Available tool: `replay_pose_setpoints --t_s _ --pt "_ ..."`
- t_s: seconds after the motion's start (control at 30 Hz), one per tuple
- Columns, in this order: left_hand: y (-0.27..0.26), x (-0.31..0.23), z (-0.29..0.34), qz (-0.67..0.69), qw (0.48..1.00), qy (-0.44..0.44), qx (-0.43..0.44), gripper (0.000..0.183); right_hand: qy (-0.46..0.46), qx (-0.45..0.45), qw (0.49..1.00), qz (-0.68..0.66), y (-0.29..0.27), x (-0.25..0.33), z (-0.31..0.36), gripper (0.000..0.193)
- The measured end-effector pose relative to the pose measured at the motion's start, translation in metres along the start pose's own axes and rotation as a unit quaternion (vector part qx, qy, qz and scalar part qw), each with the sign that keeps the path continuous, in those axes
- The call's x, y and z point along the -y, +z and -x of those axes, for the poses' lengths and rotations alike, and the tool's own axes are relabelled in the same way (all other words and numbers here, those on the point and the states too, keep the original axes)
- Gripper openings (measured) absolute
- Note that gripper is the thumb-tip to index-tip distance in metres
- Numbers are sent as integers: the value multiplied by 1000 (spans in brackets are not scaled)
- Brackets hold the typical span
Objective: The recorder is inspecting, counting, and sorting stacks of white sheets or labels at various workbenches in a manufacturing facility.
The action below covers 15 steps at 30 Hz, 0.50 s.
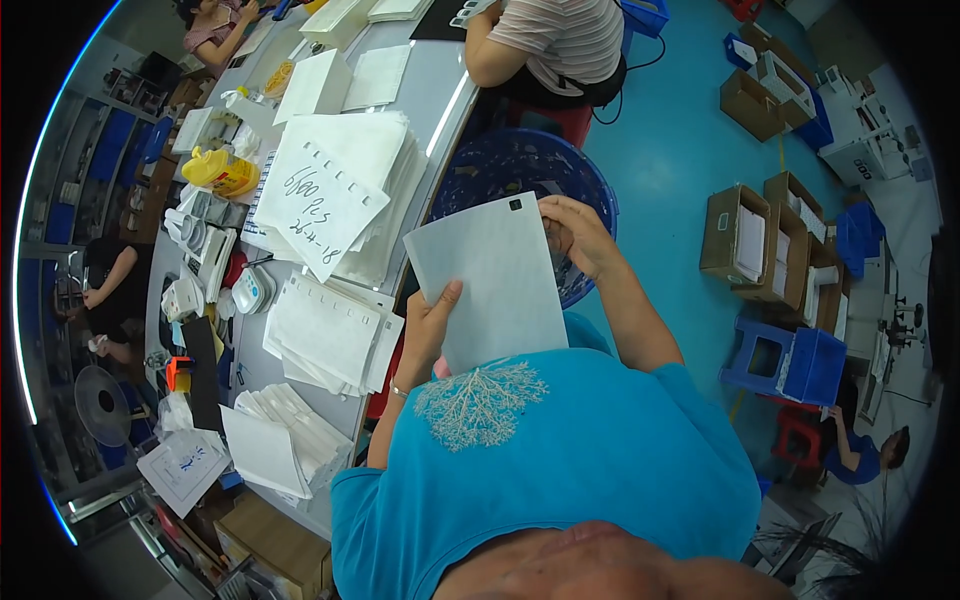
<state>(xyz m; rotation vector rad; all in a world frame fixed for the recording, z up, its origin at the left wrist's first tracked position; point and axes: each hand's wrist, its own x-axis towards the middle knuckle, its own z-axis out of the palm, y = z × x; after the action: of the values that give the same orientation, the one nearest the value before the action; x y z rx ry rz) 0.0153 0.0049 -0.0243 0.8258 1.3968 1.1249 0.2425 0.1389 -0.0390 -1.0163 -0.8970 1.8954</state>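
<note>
**White sheet held up between both hands, paper stacks to the left**

In the head view, the left hand [430, 325] pinches a white sheet [505, 290] near its left edge, the thumb lying flat on the face and the other fingers mostly hidden behind. The sheet is tilted in front of the chest, to the right of this hand. The right hand [578, 238] is at the sheet's upper right edge, fingers curled, beside a black square mark [516, 205] in the corner; whether they grip the edge cannot be told.

Just left of the left hand, on the table [432, 90], lies a low paper stack [325, 335], its sheets fanned unevenly. Farther forward and left of that hand stands a taller paper stack [350, 150], with a handwritten note sheet [325, 215] askew on top. A third paper stack [275, 440] lies to its left and nearer the body. Well to its left are a white rounded device [253, 290] and a yellow container [225, 175].

Forward of the right hand is a large blue bin [490, 165], and past it sits a person in a striped shirt [560, 40]. Well to the right of that hand, cardboard boxes [735, 230] stand on the blue-green floor [665, 160].
</note>
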Motion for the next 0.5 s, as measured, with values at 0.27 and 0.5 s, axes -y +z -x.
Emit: replay_pose_setpoints --t_s 0.27,0.5 --pt "-7 1 -6 -18 999 -11 41 42 -67 69 974 204 13 -12 15 25" --pt "-2 1 -3 -36 998 6 42 43 -157 -33 931 328 14 -18 26 22"
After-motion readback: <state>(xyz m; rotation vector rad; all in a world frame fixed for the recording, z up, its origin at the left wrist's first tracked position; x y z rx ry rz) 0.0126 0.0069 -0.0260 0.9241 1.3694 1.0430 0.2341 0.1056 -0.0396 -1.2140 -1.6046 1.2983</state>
